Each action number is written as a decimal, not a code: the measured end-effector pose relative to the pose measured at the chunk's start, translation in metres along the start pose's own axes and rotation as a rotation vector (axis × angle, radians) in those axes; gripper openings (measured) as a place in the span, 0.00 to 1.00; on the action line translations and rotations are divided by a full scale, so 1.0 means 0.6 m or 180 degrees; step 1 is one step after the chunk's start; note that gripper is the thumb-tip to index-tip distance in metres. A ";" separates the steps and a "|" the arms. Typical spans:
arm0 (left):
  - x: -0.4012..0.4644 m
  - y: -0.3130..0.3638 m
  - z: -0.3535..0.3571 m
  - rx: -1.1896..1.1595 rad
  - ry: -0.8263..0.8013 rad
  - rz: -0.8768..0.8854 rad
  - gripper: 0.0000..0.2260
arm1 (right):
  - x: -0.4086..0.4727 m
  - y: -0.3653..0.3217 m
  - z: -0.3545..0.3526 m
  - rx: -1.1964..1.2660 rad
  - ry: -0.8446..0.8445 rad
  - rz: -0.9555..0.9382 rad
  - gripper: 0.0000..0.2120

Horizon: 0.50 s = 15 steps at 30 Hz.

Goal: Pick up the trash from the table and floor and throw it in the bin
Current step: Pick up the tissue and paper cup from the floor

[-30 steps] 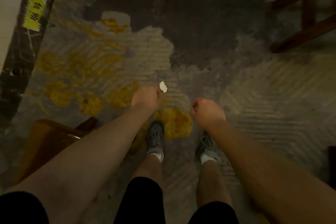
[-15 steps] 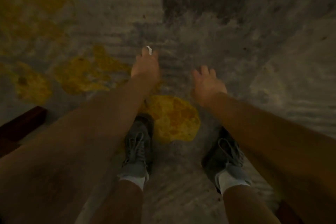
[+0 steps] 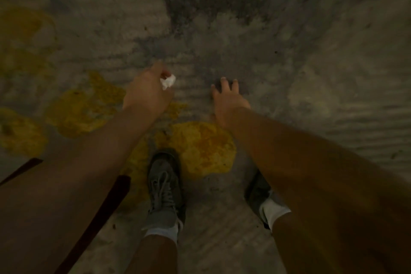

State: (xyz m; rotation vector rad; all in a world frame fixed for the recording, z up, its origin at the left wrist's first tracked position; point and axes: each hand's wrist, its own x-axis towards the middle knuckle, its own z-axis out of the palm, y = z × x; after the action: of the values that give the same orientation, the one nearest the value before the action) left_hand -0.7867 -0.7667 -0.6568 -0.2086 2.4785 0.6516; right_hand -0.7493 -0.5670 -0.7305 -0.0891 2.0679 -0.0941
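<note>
— Head view, looking straight down: which step is this?

— The pick-up off the floor, I'd say. The left hand is pinched closed on a small crumpled white scrap of trash, held at its fingertips just above the carpet.

— And the right hand?

— Open and empty, fingers spread, low over the carpet to the right of the scrap. Whether it touches the pile, I cannot tell.

— What does the next move call for?

— Keeping that light pinch while straightening up, then finding the bin, which is not in view. The scrap looks flimsy, so a loose grip could drop it.

— Anything in the way?

— Two grey shoes stand near, below the hands. A dark wooden rail, likely furniture, crosses the near left under the left forearm and could catch the arm. No other trash shows among the yellow patches.
</note>
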 end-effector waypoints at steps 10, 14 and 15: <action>-0.110 0.301 -0.275 -0.0064 0.0200 0.0290 0.05 | -0.303 0.073 -0.335 0.0846 0.0663 -0.0152 0.11; -0.176 0.490 -0.396 -0.0144 0.0320 0.0644 0.04 | -0.505 0.166 -0.459 0.1225 0.1196 -0.0166 0.09; -0.199 0.548 -0.429 -0.0152 0.0309 0.0744 0.04 | -0.567 0.194 -0.492 0.1291 0.1413 -0.0138 0.09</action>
State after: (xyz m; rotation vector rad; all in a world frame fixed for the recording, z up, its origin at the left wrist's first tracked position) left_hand -0.9039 -0.6071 -0.2706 0.0338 2.6058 0.8150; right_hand -0.8489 -0.4072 -0.3051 0.1499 2.4427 -0.6030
